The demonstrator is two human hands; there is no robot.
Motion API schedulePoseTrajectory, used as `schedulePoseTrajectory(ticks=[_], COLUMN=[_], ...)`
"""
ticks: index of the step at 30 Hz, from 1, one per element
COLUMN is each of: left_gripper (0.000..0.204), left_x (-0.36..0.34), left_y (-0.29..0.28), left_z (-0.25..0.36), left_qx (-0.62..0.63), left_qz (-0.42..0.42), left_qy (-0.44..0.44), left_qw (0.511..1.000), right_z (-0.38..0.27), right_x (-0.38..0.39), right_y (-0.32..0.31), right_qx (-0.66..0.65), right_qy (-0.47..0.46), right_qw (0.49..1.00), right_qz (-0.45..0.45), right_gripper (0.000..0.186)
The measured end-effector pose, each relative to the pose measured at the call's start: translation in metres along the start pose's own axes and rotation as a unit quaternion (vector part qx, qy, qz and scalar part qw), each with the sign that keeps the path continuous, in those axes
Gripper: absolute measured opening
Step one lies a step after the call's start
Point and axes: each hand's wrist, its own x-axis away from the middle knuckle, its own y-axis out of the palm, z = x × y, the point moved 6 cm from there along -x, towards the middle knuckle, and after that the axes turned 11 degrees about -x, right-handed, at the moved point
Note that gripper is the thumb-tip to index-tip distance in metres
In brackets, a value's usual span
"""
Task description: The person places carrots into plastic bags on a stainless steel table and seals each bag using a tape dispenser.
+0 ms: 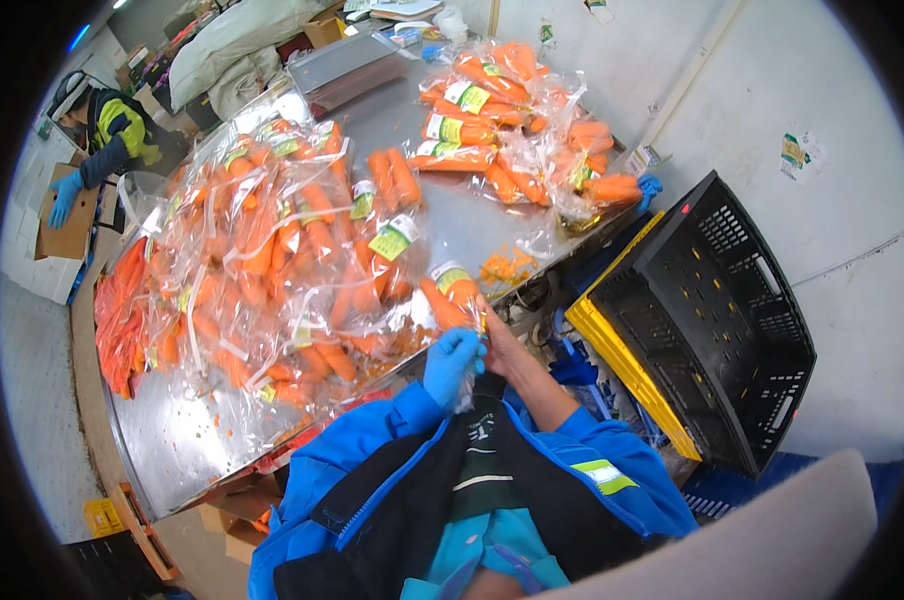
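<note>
A clear plastic bag of carrots (444,304) with a green-and-white label is held close to my body at the table's near edge. My left hand (453,366), in a blue glove, is closed around the gathered end of this bag, and a twist of clear film hangs below it. My bare right hand (505,347) grips the bag's right side, its fingers partly hidden behind the carrots. Left of it, a large heap of bagged carrots (262,250) covers much of the metal table (177,440). More bagged carrots (477,105) are stacked at the far right.
Orange scraps (507,265) lie near the table edge. To my right stand black crates (712,310) with a yellow one (627,370) against them. Red netting (122,310) lies at the table's left end. Far left, a co-worker's gloved hand (64,198) touches a cardboard box (82,225).
</note>
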Motion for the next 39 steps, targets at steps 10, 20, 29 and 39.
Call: schedulePoseTrajectory(ticks=[10, 20, 29, 39], left_gripper=[0.030, 0.063, 0.041, 0.091], left_x=[-0.077, -0.100, -0.100, -0.052], left_y=[0.027, -0.090, -0.129, -0.067], left_z=[0.071, 0.133, 0.119, 0.054], left_qx=[-0.231, -0.752, -0.681, 0.247], left_qz=[-0.049, 0.251, 0.244, -0.060], left_qy=[0.115, 0.214, 0.216, -0.117], left_qw=[0.965, 0.570, 0.655, 0.960], right_z=[-0.240, -0.222, -0.072, -0.076], right_x=[-0.042, -0.133, -0.226, -0.109], right_y=[0.009, -0.029, 0.046, 0.132], right_qx=[-0.026, 0.095, 0.676, 0.387], right_qy=[-0.372, -0.237, -0.040, -0.107], right_qw=[0.927, 0.963, 0.735, 0.888], right_qz=[-0.022, 0.083, 0.011, -0.227], right_gripper=[0.042, 0.044, 0.039, 0.017])
